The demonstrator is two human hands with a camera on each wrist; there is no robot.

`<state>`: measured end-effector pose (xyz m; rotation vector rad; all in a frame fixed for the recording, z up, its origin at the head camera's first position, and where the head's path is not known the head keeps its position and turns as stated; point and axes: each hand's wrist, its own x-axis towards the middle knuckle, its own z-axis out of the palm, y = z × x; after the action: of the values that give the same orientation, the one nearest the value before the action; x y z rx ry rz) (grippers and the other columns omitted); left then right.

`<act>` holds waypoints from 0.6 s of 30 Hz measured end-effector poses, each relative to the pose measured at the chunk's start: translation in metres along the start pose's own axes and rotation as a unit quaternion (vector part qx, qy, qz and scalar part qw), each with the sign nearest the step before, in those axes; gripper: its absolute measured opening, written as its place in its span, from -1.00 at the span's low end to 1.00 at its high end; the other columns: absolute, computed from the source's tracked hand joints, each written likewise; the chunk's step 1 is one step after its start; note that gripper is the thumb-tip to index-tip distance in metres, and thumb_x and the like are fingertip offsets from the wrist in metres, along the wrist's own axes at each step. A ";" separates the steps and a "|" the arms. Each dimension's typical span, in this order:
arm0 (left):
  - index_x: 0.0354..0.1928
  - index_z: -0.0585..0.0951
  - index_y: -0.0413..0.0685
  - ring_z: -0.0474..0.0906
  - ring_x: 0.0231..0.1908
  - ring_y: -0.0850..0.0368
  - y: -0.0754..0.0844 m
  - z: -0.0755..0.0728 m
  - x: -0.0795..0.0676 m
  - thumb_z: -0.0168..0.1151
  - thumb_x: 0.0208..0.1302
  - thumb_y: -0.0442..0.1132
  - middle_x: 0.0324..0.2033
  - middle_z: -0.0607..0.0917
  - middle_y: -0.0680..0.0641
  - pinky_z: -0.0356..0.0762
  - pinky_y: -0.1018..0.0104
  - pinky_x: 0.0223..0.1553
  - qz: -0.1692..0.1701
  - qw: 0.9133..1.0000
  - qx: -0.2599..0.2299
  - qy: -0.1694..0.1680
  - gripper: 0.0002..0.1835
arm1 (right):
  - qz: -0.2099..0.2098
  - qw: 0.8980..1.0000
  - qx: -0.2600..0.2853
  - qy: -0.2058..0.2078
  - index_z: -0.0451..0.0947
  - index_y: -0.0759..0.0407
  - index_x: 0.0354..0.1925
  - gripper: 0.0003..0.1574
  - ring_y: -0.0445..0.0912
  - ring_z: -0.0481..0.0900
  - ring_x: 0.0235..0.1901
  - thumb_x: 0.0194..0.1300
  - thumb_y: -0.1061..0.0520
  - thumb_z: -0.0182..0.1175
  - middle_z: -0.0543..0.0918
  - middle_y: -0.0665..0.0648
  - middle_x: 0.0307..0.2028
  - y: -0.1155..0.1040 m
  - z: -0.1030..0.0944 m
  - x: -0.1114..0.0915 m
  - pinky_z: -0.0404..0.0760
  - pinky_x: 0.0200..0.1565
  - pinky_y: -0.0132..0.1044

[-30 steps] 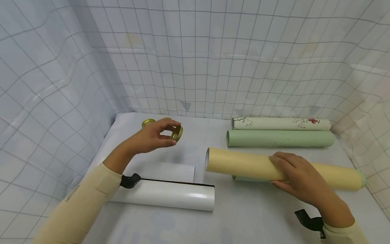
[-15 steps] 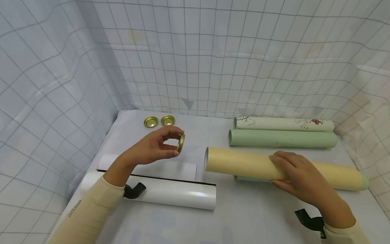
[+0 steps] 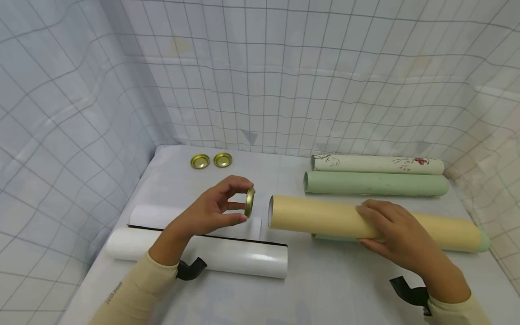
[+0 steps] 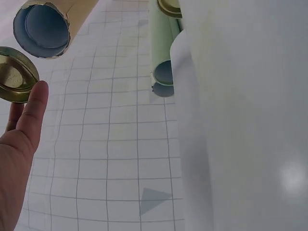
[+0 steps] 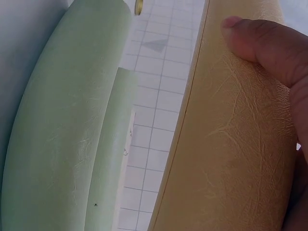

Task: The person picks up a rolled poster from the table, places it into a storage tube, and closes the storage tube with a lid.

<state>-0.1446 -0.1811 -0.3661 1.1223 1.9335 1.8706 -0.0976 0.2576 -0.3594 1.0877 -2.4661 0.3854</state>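
In the head view my left hand pinches a round gold metal lid on edge between fingers and thumb. Just right of that lid, across a small gap, is the open end of a tan-covered tube. My right hand grips this tube from above, around its middle. The left wrist view shows the tube's ragged rim and grey hollow inside, near the lid. Creased tan covering lies under my right thumb in the right wrist view. A pale green tube lies partly hidden beneath the tan one.
Two more gold lids lie at the back left of the white-covered table. A glossy white roll and another white roll lie at left. A green tube and a flower-patterned tube lie at back right.
My left hand has brought the gold lid right and nearer to me, close to the tan tube's open end. The tube has shifted only slightly left, still in my right hand.
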 end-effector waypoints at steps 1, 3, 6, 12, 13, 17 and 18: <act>0.28 0.33 -0.30 0.36 0.25 -0.04 0.000 0.002 0.000 0.32 0.14 -0.63 0.21 0.35 -0.19 0.56 -0.02 0.11 0.006 1.000 0.003 0.001 -0.34 | -0.001 1.000 0.001 0.000 0.54 0.21 0.14 -0.20 0.11 0.57 -0.02 0.42 -0.42 -0.04 0.58 0.17 0.04 -0.001 0.000 0.001 0.36 0.11 -0.17; 0.28 0.33 -0.29 0.36 0.24 -0.05 0.001 0.005 -0.001 0.33 0.12 -0.64 0.20 0.36 -0.19 0.56 -0.02 0.11 0.015 1.000 0.011 0.005 -0.33 | -0.004 1.000 0.001 0.001 0.55 0.21 0.14 -0.20 0.11 0.57 -0.03 0.42 -0.42 -0.04 0.59 0.17 0.03 -0.002 0.000 0.002 0.35 0.12 -0.19; 0.28 0.36 -0.25 0.39 0.23 -0.04 0.001 0.011 -0.003 0.36 0.11 -0.62 0.19 0.37 -0.18 0.57 0.01 0.10 0.023 0.999 0.030 0.016 -0.32 | -0.007 1.000 0.005 0.004 0.55 0.22 0.14 -0.20 0.12 0.56 -0.02 0.41 -0.42 -0.02 0.59 0.17 0.04 -0.002 0.000 0.003 0.30 0.18 -0.26; 0.28 0.39 -0.20 0.44 0.19 -0.09 -0.001 0.026 -0.009 0.40 0.10 -0.58 0.20 0.38 -0.18 0.59 0.06 0.08 0.027 0.998 0.040 0.030 -0.32 | -0.022 1.000 0.008 0.011 0.56 0.23 0.13 -0.21 0.11 0.57 -0.04 0.42 -0.39 -0.01 0.59 0.17 0.03 -0.002 0.001 0.005 0.28 0.19 -0.31; 0.28 0.39 -0.19 0.43 0.20 -0.11 -0.001 0.029 -0.009 0.41 0.10 -0.57 0.20 0.38 -0.18 0.59 0.06 0.08 0.028 0.998 0.038 0.029 -0.31 | -0.020 1.000 0.008 0.006 0.56 0.22 0.13 -0.21 0.11 0.56 -0.03 0.42 -0.40 -0.01 0.59 0.17 0.03 -0.002 0.001 0.005 0.28 0.19 -0.30; 0.29 0.40 -0.13 0.40 0.22 -0.12 -0.001 0.039 -0.008 0.43 0.11 -0.53 0.21 0.38 -0.15 0.59 0.07 0.08 0.029 0.999 0.034 0.027 -0.31 | -0.010 1.000 0.006 -0.007 0.56 0.23 0.13 -0.20 0.12 0.56 -0.01 0.41 -0.41 -0.03 0.59 0.18 0.03 -0.004 0.000 0.004 0.29 0.19 -0.26; 0.29 0.40 -0.12 0.40 0.22 -0.11 -0.001 0.042 -0.008 0.43 0.11 -0.52 0.22 0.38 -0.14 0.59 0.07 0.08 0.029 0.999 0.035 0.027 -0.31 | -0.006 1.000 0.004 -0.011 0.56 0.23 0.13 -0.19 0.13 0.56 0.00 0.41 -0.42 -0.04 0.59 0.18 0.03 -0.004 -0.001 0.003 0.28 0.20 -0.25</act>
<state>-0.1130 -0.1549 -0.3769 1.1716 2.0312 1.8966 -0.0961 0.2533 -0.3572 1.1162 -2.4782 0.3807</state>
